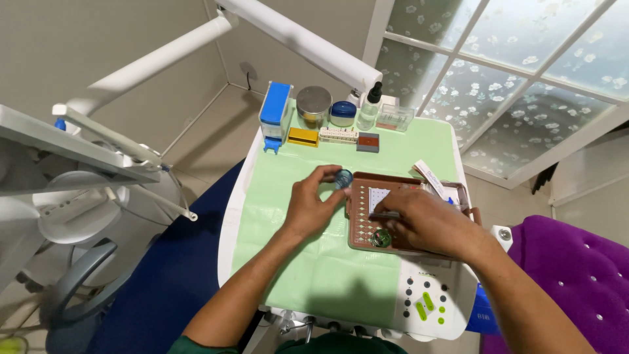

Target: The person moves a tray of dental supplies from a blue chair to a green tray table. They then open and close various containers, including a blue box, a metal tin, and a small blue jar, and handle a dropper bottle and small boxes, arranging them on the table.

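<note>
From the head view, the left hand (pixel 313 208) holds a small round blue lid (pixel 343 178) pinched between thumb and fingertips, its grip narrow around it, just at the left edge of a brown instrument tray (pixel 359 241). The right hand (pixel 429 221) rests over the tray, its grip closed on a thin metal tool (pixel 383 215) that lies across the tray's perforated floor, near a small round green piece (pixel 381 238). The tray sits on a green sheet (pixel 282 196) covering the bench (pixel 229 223). Along the far edge stand a blue box (pixel 275 113), a metal tin (pixel 314 103), a blue-lidded jar (pixel 343 113) and a clear bottle (pixel 369 108).
</note>
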